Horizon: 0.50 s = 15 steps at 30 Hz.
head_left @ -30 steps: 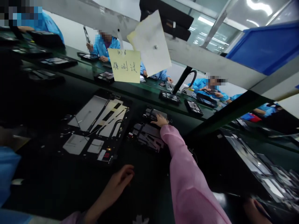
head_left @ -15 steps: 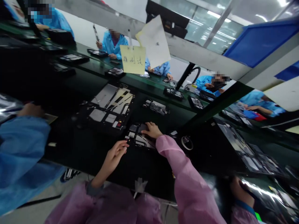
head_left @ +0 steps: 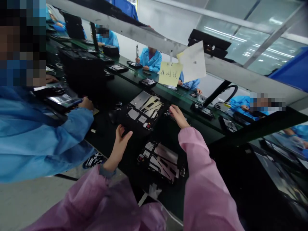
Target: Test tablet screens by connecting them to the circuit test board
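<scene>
Off the near panel [head_left: 166, 157], right fingers [head_left: 175, 109] have moved.

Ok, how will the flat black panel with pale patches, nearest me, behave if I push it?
The flat black panel looks broad and low, so it would probably slide rather than tip or roll. Lying flat, it seems fairly stiff. Its exposed pale patches and narrow strips suggest it could be fragile.

1. One head-worn camera is looking forward and down over the tabletop [head_left: 161, 136].
2. It is sitting tilted, the overhead rail [head_left: 141, 36] slanting down rightward.
3. Pink sleeves [head_left: 204, 157] are filling the near foreground; people in blue [head_left: 151, 60] are appearing farther off.
</scene>
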Motion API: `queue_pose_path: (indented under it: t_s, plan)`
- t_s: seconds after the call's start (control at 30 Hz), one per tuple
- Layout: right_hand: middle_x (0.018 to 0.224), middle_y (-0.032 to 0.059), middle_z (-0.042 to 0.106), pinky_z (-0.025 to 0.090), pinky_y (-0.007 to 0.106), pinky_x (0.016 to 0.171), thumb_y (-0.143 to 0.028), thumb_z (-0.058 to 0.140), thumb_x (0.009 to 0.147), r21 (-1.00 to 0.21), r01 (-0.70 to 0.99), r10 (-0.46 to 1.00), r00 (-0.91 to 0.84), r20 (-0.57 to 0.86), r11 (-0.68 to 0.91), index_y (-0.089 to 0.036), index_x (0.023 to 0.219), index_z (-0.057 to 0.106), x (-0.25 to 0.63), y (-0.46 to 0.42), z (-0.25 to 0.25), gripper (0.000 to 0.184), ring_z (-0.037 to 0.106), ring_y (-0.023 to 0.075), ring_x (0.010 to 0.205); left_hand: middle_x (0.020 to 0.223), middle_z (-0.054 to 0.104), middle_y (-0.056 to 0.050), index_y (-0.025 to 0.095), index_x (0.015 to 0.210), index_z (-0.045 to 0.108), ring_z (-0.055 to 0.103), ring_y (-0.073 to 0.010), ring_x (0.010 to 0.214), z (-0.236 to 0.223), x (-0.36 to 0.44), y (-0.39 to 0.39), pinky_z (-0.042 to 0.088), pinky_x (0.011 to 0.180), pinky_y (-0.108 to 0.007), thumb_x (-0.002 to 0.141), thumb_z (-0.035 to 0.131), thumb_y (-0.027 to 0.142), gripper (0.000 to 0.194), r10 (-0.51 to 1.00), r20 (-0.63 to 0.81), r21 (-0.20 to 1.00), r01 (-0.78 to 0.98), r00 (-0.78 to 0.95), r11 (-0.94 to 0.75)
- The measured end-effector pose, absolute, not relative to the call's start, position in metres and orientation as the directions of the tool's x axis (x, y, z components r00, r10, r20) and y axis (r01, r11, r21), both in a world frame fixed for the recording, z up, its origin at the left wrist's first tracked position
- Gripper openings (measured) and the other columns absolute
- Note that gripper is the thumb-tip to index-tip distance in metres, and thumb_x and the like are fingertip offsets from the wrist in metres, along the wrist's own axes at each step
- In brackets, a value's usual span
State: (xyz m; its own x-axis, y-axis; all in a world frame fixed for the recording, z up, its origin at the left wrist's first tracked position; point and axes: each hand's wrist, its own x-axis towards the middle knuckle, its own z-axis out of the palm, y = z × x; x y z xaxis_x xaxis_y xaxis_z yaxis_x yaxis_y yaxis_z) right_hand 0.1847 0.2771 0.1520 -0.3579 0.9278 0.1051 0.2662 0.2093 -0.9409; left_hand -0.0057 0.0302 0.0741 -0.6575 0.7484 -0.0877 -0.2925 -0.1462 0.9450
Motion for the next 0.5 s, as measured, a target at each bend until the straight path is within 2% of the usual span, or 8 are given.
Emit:
queue_pose_path:
  t_s: [0.07, 0.17, 0.33, 0.5]
  plan:
    - [0.121, 0.0006, 0.063, 0.044, 0.04, 0.101, -0.058, 0.061, 0.08, -0.991, 0.105, 0.926, -0.376, 0.043, 0.089, -0.03, 0.116, 0.056, 0.154, 0.299, 0.153, 0.046, 0.057, 0.0195, 0.116, 0.153, 0.033, -0.011, 0.026, 0.141, 0.032, 0.027, -0.0217, 0.143, 0.078, -0.007, 0.038, 0.025, 0.117, -0.04, 0.08, 0.067, 0.044, 0.073, 0.735, -0.079, 0.958, -0.256, -0.673, -0.131]
    - [0.12, -0.0007, 0.065, 0.046, 0.036, 0.1, -0.057, 0.062, 0.08, -0.998, -0.055, 0.909, -0.416, -0.004, -0.03, -0.03, 0.114, 0.057, 0.128, 0.311, 0.142, 0.044, 0.057, 0.0184, 0.116, 0.152, 0.036, -0.011, 0.027, 0.143, 0.031, 0.027, -0.0245, 0.143, 0.076, -0.008, 0.042, 0.023, 0.118, -0.042, 0.079, 0.068, 0.045, 0.076, 0.736, -0.075, 0.97, -0.219, -0.673, -0.102]
    - [0.098, 0.0038, 0.071, 0.048, 0.038, 0.093, -0.068, 0.045, 0.085, -0.98, -0.09, 0.867, -0.485, -0.113, -0.178, -0.023, 0.101, 0.063, 0.131, 0.315, 0.131, 0.05, 0.061, 0.0226, 0.107, 0.151, 0.039, -0.007, 0.03, 0.142, 0.035, 0.033, -0.0236, 0.141, 0.067, -0.005, 0.044, 0.025, 0.118, -0.042, 0.082, 0.065, 0.045, 0.069, 0.712, 0.023, 0.962, -0.178, -0.702, -0.206]
    - [0.088, 0.0006, 0.07, 0.049, 0.037, 0.088, -0.063, 0.055, 0.079, -0.958, -0.153, 0.859, -0.494, -0.137, -0.241, -0.025, 0.095, 0.062, 0.128, 0.32, 0.135, 0.042, 0.063, 0.0218, 0.097, 0.153, 0.037, -0.006, 0.031, 0.144, 0.035, 0.034, -0.0238, 0.14, 0.079, -0.003, 0.048, 0.025, 0.118, -0.041, 0.086, 0.06, 0.046, 0.065, 0.709, 0.092, 0.974, -0.085, -0.699, -0.21]
